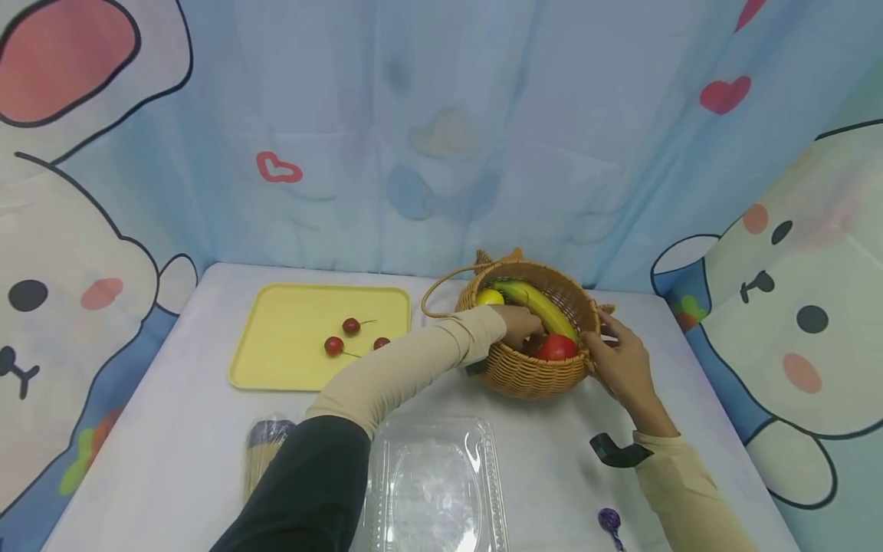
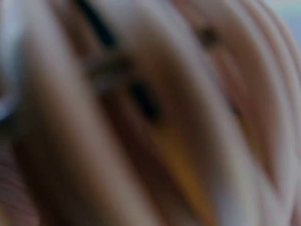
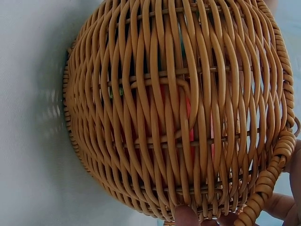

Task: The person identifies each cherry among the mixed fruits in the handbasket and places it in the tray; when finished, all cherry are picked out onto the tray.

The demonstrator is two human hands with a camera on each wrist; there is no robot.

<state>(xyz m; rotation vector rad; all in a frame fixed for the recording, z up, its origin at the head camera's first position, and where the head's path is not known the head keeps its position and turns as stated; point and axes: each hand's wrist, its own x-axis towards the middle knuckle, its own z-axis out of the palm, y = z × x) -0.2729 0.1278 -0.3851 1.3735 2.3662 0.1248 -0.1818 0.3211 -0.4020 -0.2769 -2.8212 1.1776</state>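
A wicker basket point(image 1: 531, 379) stands at the back right of the table, tilted slightly toward me. In it lie a banana point(image 1: 541, 305), a yellow fruit point(image 1: 490, 297) and a red fruit point(image 1: 557, 347). My left hand point(image 1: 519, 323) reaches over the near rim into the basket, beside the red fruit; its fingertips are hidden. Only blurred wicker strands point(image 2: 188, 94) fill the left wrist view. My right hand point(image 1: 624, 364) grips the basket's right rim by the handle end. Close up in the right wrist view, its fingertips point(image 3: 186, 216) press against the basket weave point(image 3: 155, 113).
Left of the basket lies a yellow tray point(image 1: 297, 330) with cherries point(image 1: 351, 326) on it. Nearer me are a clear plastic container point(image 1: 434, 491), a wrapped bundle of sticks point(image 1: 262, 452) and a small purple item point(image 1: 610, 520). A curtain point(image 1: 448, 115) hangs behind the table.
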